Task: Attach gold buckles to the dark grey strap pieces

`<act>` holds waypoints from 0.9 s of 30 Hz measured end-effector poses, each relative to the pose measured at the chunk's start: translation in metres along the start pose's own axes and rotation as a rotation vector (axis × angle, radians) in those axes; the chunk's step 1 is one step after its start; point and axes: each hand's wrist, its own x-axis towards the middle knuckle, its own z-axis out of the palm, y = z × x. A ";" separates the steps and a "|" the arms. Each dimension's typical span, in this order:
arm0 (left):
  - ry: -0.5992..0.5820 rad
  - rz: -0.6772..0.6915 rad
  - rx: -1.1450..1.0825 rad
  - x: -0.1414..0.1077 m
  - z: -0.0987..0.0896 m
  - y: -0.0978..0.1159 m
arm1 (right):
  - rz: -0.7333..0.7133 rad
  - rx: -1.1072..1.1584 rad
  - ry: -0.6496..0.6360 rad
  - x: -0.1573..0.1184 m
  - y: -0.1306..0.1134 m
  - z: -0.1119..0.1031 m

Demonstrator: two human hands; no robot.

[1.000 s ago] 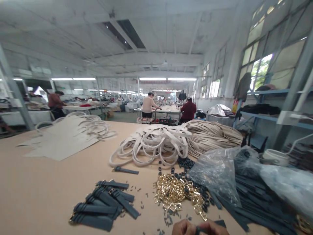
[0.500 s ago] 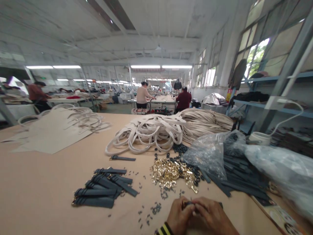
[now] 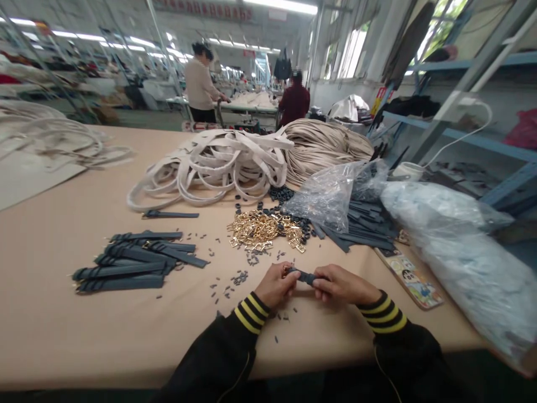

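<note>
Between my two hands, just above the table's front part, a dark strap (image 3: 307, 277) with a gold buckle (image 3: 286, 271) is stretched. My left hand (image 3: 276, 284) pinches its buckle end. The fingers of my right hand (image 3: 340, 284) are closed round the other end, which they partly hide. Beyond them lies a heap of gold buckles (image 3: 255, 229), with small black loops (image 3: 282, 195) behind it. To the left rests a pile of dark buckled straps (image 3: 130, 262). Small dark bits (image 3: 240, 278) are scattered between that pile and my hands.
Cream looped bands (image 3: 218, 168) and a coil of beige strips (image 3: 329, 146) lie at the back. Loose dark strips (image 3: 367, 224), clear plastic bags (image 3: 474, 263) and a cartoon-printed object (image 3: 413, 278) are at right. Two people work beyond the brown-covered table (image 3: 138, 341).
The view has tilted down and come closer to the table, so both sleeves now show. My hands have drawn slightly apart, exposing more of the strap and its buckle.
</note>
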 end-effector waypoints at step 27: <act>0.010 0.062 0.111 -0.005 0.003 0.002 | -0.047 0.004 0.053 0.015 0.000 0.006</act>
